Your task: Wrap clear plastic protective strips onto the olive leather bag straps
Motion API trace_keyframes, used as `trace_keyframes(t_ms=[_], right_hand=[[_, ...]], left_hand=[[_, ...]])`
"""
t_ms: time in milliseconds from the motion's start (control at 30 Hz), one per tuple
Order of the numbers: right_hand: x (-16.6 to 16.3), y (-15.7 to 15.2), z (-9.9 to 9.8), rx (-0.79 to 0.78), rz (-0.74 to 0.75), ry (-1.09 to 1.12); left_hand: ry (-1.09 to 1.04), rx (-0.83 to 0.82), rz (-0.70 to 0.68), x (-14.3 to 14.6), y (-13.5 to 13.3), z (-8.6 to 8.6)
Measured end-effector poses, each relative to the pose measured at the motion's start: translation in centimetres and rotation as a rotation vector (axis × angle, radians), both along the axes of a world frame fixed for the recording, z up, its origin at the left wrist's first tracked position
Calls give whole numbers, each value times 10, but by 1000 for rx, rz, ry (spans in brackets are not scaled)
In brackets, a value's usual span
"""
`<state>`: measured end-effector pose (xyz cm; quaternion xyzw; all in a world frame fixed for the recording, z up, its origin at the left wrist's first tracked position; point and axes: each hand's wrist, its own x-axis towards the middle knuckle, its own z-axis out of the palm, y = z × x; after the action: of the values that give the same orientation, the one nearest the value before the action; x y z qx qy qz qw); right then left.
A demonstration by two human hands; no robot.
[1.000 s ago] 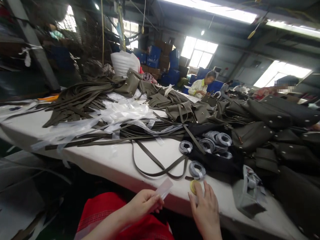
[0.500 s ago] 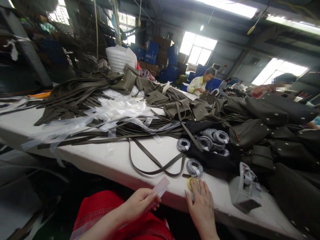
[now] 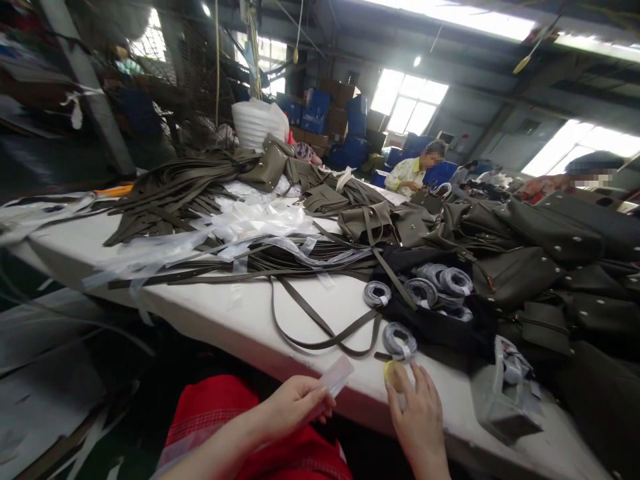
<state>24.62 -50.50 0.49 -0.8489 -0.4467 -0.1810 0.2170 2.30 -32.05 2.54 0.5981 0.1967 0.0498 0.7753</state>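
Observation:
In the head view my left hand (image 3: pixel 303 405) is closed on a clear plastic strip (image 3: pixel 339 375), which sticks out past the thumb over the table edge. My right hand (image 3: pixel 421 417) is at the front of the white table, its thumb and fingers around a small yellow tape roll (image 3: pixel 390 375). The palm hides part of that roll. Just beyond it lies a plastic-wrapped coil (image 3: pixel 399 341). A loose dark olive strap (image 3: pixel 305 345) curves across the tabletop in front of both hands.
Several wrapped coils (image 3: pixel 423 292) rest on black cloth. A grey tape dispenser (image 3: pixel 505 407) stands to the right. Olive bags (image 3: pixel 520 267) are piled behind it. Bundled straps (image 3: pixel 175 190) and clear plastic strips (image 3: pixel 260 220) cover the left side. A person (image 3: pixel 413 172) sits across the table.
The view has swung slightly left, so the scene sits further right. The yellow tape roll looks more tilted under my right hand. My left hand keeps its hold on the plastic strip.

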Motion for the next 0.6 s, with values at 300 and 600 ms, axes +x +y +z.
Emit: trace_keyframes(t_ms=[300, 600], right_hand=[[-61, 62, 60, 238, 342, 1145], [-75, 83, 74, 119, 412, 976]], left_hand=[[-77, -55, -21, -7, -2, 8], [-119, 122, 35, -19, 4, 12]])
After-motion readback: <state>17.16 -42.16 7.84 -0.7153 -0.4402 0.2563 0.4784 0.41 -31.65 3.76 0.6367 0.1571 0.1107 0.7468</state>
